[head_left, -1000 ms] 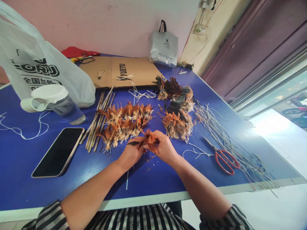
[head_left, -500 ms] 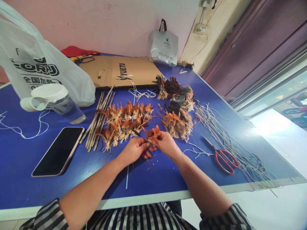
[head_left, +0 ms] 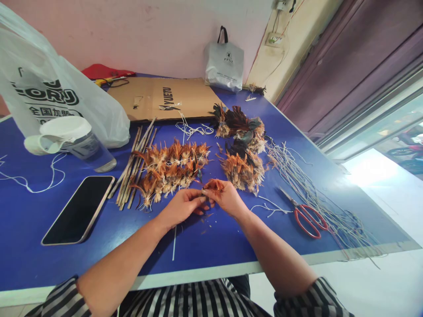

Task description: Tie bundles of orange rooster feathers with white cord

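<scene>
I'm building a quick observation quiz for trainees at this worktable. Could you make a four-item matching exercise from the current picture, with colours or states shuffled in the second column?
Things:
1. scissors
2. phone
3. right hand
4. bag by the wall, right of the cardboard

Colours or states:
A. pinching orange-brown feathers
B. grey, with a black carrying loop
C. red-handled
D. lying flat, dark screen up

Pairs: 1-C, 2-D, 3-A, 4-B
</scene>
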Demonstrator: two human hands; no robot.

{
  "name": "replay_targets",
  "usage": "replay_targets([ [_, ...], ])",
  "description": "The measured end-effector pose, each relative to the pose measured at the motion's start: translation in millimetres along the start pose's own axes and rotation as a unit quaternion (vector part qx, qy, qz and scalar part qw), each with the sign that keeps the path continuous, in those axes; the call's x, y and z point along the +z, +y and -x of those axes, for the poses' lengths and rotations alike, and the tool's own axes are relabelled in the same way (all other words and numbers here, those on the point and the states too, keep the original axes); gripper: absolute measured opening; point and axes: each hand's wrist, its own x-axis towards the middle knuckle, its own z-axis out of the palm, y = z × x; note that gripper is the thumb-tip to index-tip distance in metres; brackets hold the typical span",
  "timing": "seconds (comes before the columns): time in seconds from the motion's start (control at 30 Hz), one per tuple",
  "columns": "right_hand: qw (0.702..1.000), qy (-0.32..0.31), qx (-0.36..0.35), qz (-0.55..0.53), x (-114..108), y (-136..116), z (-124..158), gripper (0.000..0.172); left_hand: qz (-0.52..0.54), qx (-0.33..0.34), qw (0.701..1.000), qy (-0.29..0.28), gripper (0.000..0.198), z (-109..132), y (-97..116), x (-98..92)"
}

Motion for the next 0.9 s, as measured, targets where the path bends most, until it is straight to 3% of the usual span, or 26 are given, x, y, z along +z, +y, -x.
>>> replay_targets([
  [0.13,1.0,0.0,0.019,0.005,-3,-7,1,0.026,0.025,-0.039,0.999,-0.011,0.03,1,6,-1.6],
  [0.27,0.998,0.016,0.051,0.022,2,-8,1,0.025,0.029,-0.04,0.998,0.033,0.028,0,2,1.3],
  [0.47,0.997,-0.008,0.058,-0.05,-5,-5,-1,0.028,0.078,-0.062,0.993,0.065,0.028,-1,-1,-1.7],
  [0.63,0.998,0.031,0.055,-0.029,-3,-1,-3,0.021,0.093,-0.054,0.993,0.057,0.027,-1,0,-0.7],
  [0.9,0.993,0.112,0.022,0.011,9,3,-4,0.021,0.182,-0.045,0.973,0.131,0.018,-5,-3,8.2],
])
